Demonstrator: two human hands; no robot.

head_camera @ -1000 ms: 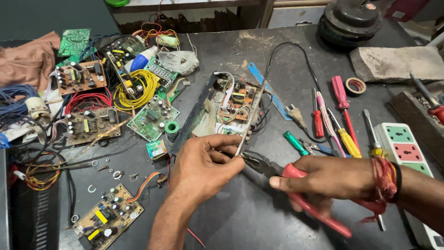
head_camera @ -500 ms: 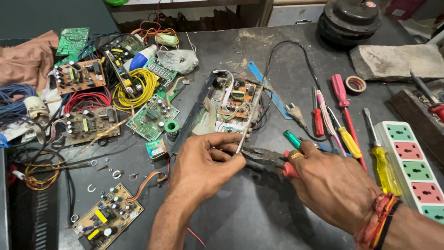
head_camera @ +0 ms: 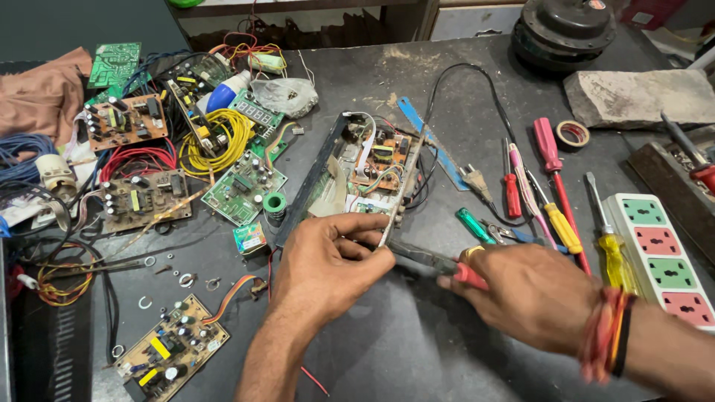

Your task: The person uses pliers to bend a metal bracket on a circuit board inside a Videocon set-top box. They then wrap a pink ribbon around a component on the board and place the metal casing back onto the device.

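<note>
With the left hand (head_camera: 328, 272) pinching the near edge of the open device (head_camera: 357, 179) mid-surface (head_camera: 417, 350) and the right hand (head_camera: 536, 294) wrapped around red-handled pliers (head_camera: 428, 259), whose tip seems to bite that edge, steady squeezing suits best.

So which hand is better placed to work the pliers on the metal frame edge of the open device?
Right, probably. The right hand grips the red-handled pliers, whose nose points at the metal frame edge. The left hand rests at the near end of the frame and seems to steady it.
</note>
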